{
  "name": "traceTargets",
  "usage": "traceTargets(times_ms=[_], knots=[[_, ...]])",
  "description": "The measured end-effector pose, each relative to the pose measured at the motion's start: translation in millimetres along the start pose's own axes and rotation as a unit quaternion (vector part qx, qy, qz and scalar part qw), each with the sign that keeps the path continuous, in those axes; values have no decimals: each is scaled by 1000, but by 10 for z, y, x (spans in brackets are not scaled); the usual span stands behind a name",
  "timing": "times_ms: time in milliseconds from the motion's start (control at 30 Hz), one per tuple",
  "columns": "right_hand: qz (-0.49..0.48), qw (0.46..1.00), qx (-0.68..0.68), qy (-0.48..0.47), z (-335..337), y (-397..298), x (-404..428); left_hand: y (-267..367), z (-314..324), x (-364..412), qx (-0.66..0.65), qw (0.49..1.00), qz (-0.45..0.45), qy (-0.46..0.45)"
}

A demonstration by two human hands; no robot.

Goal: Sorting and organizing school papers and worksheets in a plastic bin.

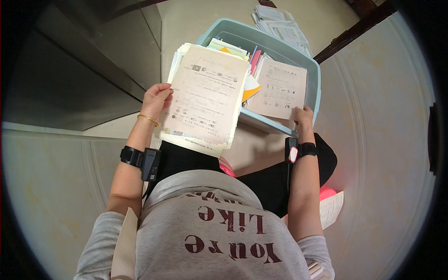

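At the left side of a thick stack of printed worksheets [210,94] is my left hand [159,98], fingers curled against the paper edge; whether it grips any sheets is unclear. The stack spans from my lap to the near left rim of a light blue plastic bin [316,87], its lower end above my thigh. My right hand [303,114] pinches the near right corner of a printed sheet [281,87] inside the bin. Beneath and beside that sheet are more papers, a pink booklet [256,61] and a white-and-orange booklet [251,89].
Another pile of papers [280,26] lies on the tiled floor behind the bin. A dark glossy panel [87,77] rises on the left, and a pale wall [378,105] on the right. Beside my right arm are a loose printed sheet [332,210] and something pink [326,193].
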State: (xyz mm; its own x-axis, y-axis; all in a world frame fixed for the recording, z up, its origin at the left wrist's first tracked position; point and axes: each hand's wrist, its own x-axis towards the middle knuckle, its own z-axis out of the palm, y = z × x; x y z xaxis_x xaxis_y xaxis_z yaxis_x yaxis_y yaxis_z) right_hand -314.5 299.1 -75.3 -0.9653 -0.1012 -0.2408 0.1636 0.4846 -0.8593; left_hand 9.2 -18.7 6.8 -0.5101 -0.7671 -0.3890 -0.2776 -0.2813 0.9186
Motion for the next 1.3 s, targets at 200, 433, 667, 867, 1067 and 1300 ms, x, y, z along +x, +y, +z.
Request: traceTargets(times_ms=[200, 433, 667, 867, 1067, 1300], knots=[[-31, 986, -157, 38, 21, 19, 13, 1, -39, 19, 77, 996, 49, 20], [35, 932, 135, -335, 201, -872, -857, -76, 6, 62, 90, 991, 77, 60], [85, 831, 162, -525, 558, -979, -1296, -176, -20, 174, 125, 980, 144, 61], [119, 836, 118, -523, 672, -1028, -1329, -164, -61, 184, 128, 984, 101, 66], [119, 854, 148, -485, 669, -1043, -1281, -75, 2, 93, 105, 987, 93, 79], [122, 848, 146, -494, 668, -1052, -1287, -78, 15, 119, 109, 988, 88, 72]])
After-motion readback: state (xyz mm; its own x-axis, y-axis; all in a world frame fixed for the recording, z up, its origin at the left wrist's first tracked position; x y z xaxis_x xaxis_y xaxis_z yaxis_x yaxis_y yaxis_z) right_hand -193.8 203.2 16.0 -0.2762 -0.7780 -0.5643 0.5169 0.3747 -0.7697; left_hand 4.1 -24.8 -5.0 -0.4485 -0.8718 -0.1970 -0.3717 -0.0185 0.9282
